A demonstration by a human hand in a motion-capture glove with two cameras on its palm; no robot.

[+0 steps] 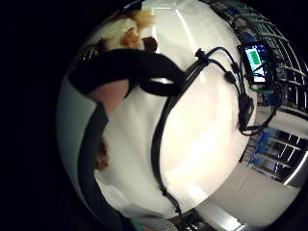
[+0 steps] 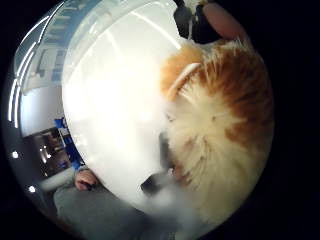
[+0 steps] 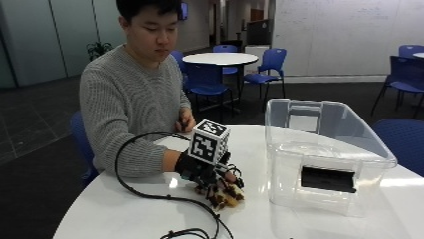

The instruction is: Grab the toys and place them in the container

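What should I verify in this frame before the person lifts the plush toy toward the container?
1. Hand on toy: the gloved right hand sits on top of the plush toy, and the toy's fur fills the thumb side palm view. Ok.
2. Grip closed round the toy: the fingers are hidden under the hand. Cannot tell.
3. Toy off the table: it lies on the white surface, not lifted. Not ok.
4. Container ready: clear bin stands upright beside the toy with no lid on top. Ok.
5. Other toys left on the table: none shows in the outside view. Ok.
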